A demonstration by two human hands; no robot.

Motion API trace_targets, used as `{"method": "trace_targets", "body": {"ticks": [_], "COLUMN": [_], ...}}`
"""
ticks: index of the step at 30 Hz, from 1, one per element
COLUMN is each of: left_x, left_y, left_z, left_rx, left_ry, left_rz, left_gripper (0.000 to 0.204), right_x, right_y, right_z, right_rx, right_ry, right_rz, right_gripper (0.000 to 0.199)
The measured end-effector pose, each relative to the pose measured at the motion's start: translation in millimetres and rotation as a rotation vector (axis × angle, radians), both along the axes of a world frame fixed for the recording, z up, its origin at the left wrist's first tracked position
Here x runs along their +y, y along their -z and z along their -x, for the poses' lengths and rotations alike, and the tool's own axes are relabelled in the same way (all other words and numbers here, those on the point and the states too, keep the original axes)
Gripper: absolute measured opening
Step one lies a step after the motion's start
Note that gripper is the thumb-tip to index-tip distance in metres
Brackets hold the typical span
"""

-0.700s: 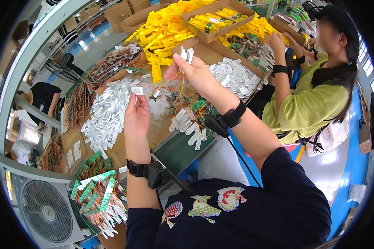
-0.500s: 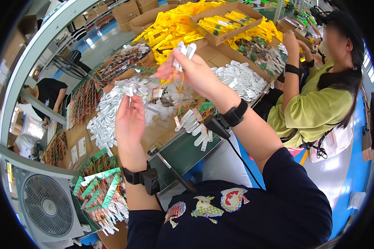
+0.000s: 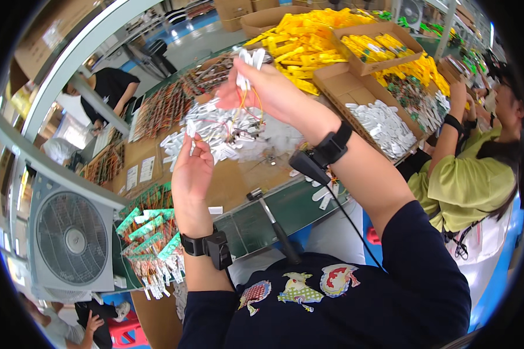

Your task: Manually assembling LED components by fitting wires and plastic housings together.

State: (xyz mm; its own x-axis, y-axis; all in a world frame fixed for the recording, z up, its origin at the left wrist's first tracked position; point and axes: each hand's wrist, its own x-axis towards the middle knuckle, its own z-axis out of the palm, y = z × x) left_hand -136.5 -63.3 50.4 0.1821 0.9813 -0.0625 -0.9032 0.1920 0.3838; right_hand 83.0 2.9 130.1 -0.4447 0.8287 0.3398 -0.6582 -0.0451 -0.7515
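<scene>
My left hand [image 3: 193, 171] is raised with its fingertips pinched on a small white plastic piece [image 3: 191, 128]. Up and to the right, my right hand [image 3: 268, 87] holds several long white plastic pieces [image 3: 247, 65] between thumb and fingers. Thin red and yellow wires [image 3: 241, 110] hang below that hand; where they end is hard to make out. Beneath both hands spreads a pile of similar white pieces [image 3: 218, 148], mixed with wires and small parts.
A hammer [image 3: 271, 218] lies at the table's front edge. Green circuit boards [image 3: 148, 227] with wires sit at left, beside a grey fan [image 3: 73, 232]. Yellow plastic parts [image 3: 300, 52] and a cardboard box [image 3: 337, 87] stand at the back. A co-worker [image 3: 471, 168] sits at right.
The view has shifted, so the bench appears further right and the fan more fully. Both hands stay raised, still holding their white pieces.
</scene>
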Motion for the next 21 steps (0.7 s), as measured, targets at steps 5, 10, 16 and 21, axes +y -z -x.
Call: {"method": "trace_targets", "body": {"ticks": [5, 10, 16, 21], "left_x": [-14.7, -26.9, -40.0, -41.7], "left_y": [15.1, 23.2, 2.7, 1.0], "left_z": [29.7, 47.7, 27.0, 7.5], "left_rx": [-0.031, 0.013, 0.425, 0.814], "left_ry": [-0.067, -0.176, -0.222, -0.249], "left_rz": [-0.02, 0.018, -0.113, -0.152], "left_gripper": [0.018, 0.02, 0.034, 0.039], "right_x": [-6.9, -6.8, -24.8, -26.4], "right_y": [-4.8, -3.2, -3.2, 4.6], "right_z": [15.5, 28.2, 47.8, 52.9], "right_rx": [0.004, 0.056, -0.141, -0.043], "right_ry": [0.002, 0.011, -0.027, -0.106], "right_rz": [0.006, 0.011, -0.027, 0.094], "right_gripper": [0.037, 0.038, 0.038, 0.041]}}
